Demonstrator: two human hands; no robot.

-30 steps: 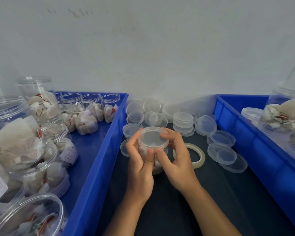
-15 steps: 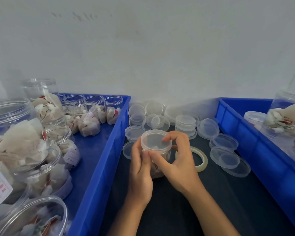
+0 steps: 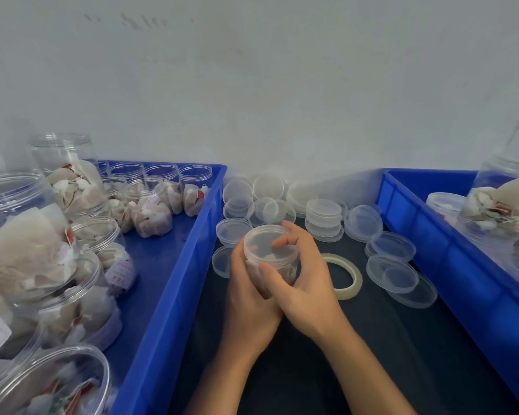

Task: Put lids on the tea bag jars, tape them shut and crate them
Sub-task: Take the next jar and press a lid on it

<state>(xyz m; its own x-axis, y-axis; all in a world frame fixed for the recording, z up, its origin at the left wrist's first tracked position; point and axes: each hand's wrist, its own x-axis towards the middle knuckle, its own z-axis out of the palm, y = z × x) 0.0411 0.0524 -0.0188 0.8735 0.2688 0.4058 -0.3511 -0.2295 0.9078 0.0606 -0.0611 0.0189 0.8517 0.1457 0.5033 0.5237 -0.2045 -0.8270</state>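
Observation:
A small clear jar of tea bags (image 3: pixel 277 269) with a clear lid (image 3: pixel 267 244) on top is held over the dark table between both hands. My left hand (image 3: pixel 249 298) grips the jar's body from the left and below. My right hand (image 3: pixel 304 280) curls round the lid's rim, thumb in front, fingers over the far edge. A roll of clear tape (image 3: pixel 346 275) lies flat just right of my right hand. Loose clear lids (image 3: pixel 324 215) are scattered and stacked behind the jar.
A blue crate (image 3: pixel 174 289) on the left holds several open jars of tea bags (image 3: pixel 152 209). Another blue crate (image 3: pixel 450 259) on the right holds jars with lids. More lids (image 3: pixel 391 272) lie by the right crate. A white wall stands close behind.
The jar has tilted and lifted slightly toward me. My right hand has turned round the lid, fingers now over its far edge. My left hand has slid lower on the jar.

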